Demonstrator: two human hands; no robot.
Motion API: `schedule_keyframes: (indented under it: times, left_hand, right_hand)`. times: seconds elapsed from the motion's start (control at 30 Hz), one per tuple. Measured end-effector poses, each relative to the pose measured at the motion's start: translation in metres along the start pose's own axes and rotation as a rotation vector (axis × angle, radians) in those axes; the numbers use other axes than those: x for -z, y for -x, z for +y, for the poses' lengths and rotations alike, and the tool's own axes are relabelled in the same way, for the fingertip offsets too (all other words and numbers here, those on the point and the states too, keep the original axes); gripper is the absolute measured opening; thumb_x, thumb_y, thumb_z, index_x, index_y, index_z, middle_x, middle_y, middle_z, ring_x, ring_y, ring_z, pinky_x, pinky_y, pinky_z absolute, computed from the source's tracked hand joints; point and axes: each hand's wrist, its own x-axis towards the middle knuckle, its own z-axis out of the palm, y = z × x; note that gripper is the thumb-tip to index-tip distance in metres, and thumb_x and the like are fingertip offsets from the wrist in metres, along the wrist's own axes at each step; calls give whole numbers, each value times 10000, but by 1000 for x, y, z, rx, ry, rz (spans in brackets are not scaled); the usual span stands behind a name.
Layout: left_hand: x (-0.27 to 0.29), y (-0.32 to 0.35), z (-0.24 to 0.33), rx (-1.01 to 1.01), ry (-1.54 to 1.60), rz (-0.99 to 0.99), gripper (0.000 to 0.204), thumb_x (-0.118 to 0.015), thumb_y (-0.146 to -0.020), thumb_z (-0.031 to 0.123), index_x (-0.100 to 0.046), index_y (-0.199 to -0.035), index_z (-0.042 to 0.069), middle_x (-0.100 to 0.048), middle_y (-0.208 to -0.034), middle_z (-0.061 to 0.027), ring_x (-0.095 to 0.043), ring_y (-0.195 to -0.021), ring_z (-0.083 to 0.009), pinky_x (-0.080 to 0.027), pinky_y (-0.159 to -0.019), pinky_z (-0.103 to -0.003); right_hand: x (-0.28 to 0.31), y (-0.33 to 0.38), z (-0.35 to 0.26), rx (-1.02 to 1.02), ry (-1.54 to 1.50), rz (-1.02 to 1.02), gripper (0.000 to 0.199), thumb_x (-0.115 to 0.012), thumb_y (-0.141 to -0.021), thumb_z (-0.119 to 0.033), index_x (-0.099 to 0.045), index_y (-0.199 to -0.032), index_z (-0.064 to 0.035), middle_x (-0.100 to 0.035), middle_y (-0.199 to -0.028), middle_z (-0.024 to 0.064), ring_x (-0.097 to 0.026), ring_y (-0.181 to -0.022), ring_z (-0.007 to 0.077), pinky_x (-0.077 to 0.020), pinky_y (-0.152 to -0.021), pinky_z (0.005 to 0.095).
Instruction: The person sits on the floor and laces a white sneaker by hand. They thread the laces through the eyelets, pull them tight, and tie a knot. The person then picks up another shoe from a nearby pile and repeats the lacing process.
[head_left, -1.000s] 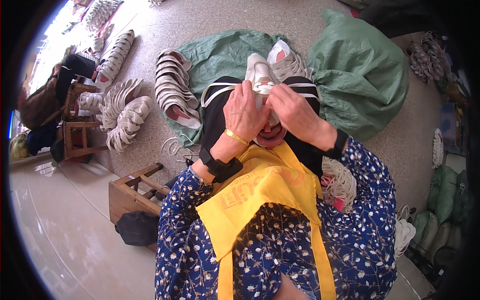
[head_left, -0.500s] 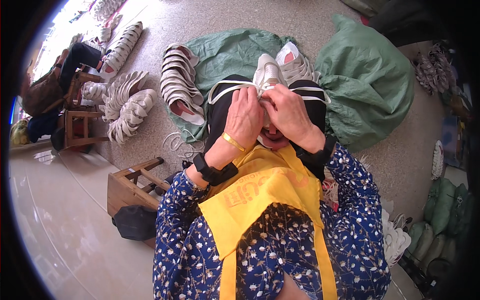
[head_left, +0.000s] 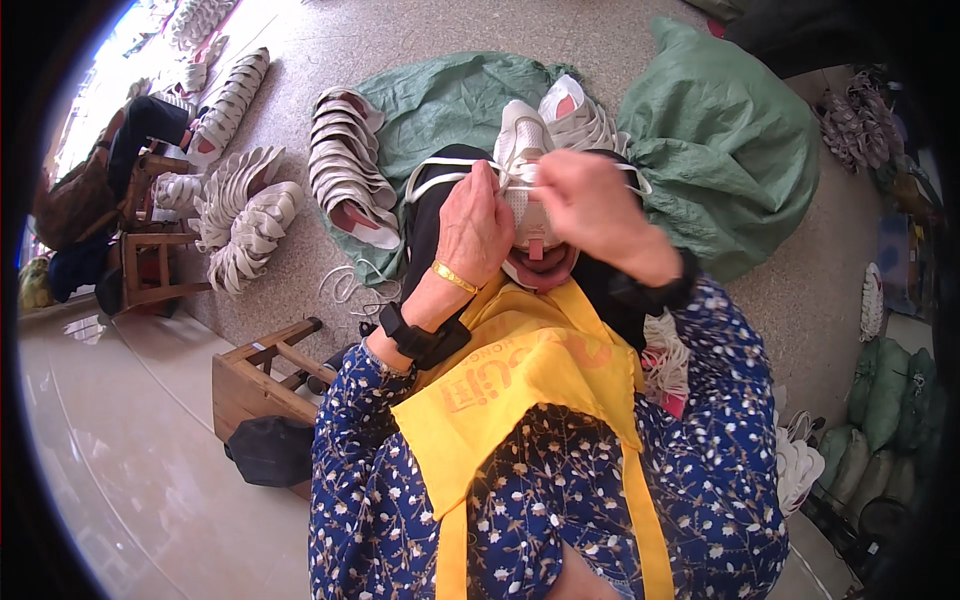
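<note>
- The left hand [head_left: 472, 228] is curled nearly closed, its fingertips pinched on a white lace [head_left: 440, 166] at the top of a white shoe [head_left: 527, 190].
- The right hand [head_left: 590, 210] is also bent in at the fingers, pinching the lace on the other side of the shoe; it is slightly blurred, so the exact grip cannot be made out.
- The white shoe rests on the person's lap, toe pointing away, above the yellow apron [head_left: 520, 380] and between the two hands; its pink lining shows at the near end.
- The lace runs out sideways from the shoe to both left and right, across the dark trousers.
- A gold bangle [head_left: 455, 277] and a black wristband [head_left: 415, 337] sit on the left forearm.
- Beyond the lap lies a flat green sack [head_left: 440, 100], and a fuller green sack [head_left: 730, 150] stands to the right.
- Rows of stacked shoe uppers [head_left: 345, 165] lie on the floor at the left, near a low wooden stool [head_left: 262, 375].
</note>
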Motion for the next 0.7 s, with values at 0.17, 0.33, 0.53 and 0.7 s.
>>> schedule_keyframes:
  times: [0.17, 0.33, 0.53, 0.7]
  left_hand:
    - [-4, -2, 2, 8, 92, 28, 179, -659, -848, -10, -535, -972, 22, -577, -764, -123, -607, -653, -284, -482, -599, -375]
    - [-3, -13, 27, -33, 295, -81, 236, -704, -860, 4, -549, -1036, 24, -646, -779, -105, -697, -711, -222, -525, -634, -326]
    - [-22, -22, 29, 273, 763, -219, 133, -606, -964, -59, -515, -1037, 4, -699, -979, -89, -724, -846, -146, -596, -756, -269]
    - [-11, -26, 29, 267, 656, -333, 124, -651, -960, -25, -540, -987, 22, -647, -939, -21, -653, -792, -67, -546, -707, -224]
  right_hand:
    - [36, 13, 37, -253, -348, -127, 121, -688, -907, -89, -671, -868, 24, -650, -738, 6, -581, -651, 71, -479, -594, 279]
    - [17, -2, 25, -222, -441, -37, 146, -680, -906, -125, -664, -879, 18, -659, -722, 31, -601, -653, 93, -488, -602, 292]
    - [15, -15, 31, -335, -572, -98, 166, -670, -905, -139, -663, -860, 20, -669, -708, 43, -646, -613, 114, -533, -591, 286]
    - [-1, -8, 54, -327, -824, -52, 176, -624, -1011, -182, -638, -956, -14, -606, -716, -15, -584, -595, 68, -460, -513, 228]
